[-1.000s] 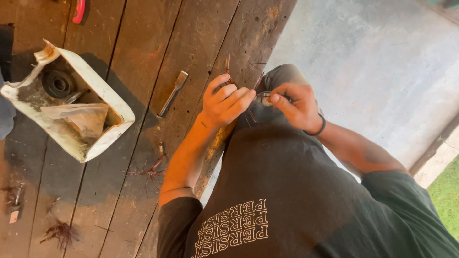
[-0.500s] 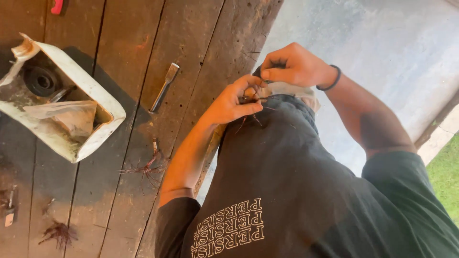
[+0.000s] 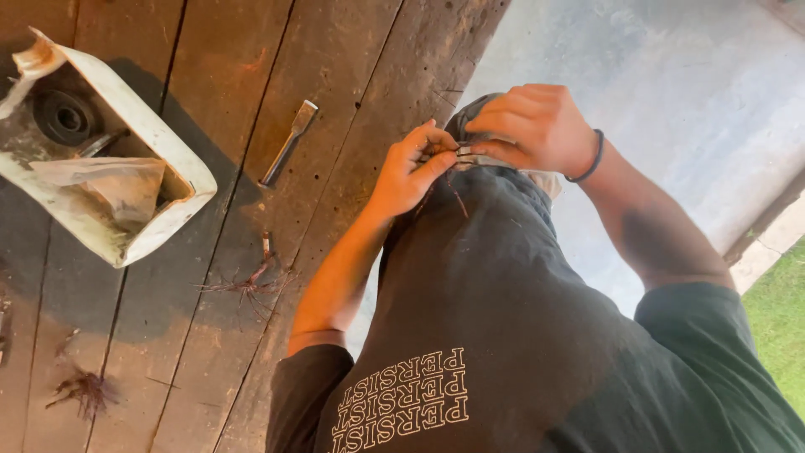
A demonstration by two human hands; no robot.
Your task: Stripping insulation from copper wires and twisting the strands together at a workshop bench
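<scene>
Head view: both hands, left hand (image 3: 412, 168) and right hand (image 3: 537, 127), pinch thin wire strands (image 3: 457, 155) over the knee, twisting unfinished; chisel (image 3: 288, 143) lies untouched on the planks (image 3: 352, 67).

Dark green shirt (image 3: 520, 335) with cream lettering at 6 o'clock; black wristband (image 3: 589, 159); weathered brown plank table (image 3: 210, 101); dirty white tub (image 3: 126, 193) at 9 o'clock; grey concrete floor (image 3: 671, 75); green grass (image 3: 776, 319) at 4 o'clock.

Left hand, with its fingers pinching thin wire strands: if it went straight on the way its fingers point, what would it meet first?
The left hand points across at the right hand, so it would probably meet those fingers first; the hands already look almost touching over the thin wire strands.
</scene>
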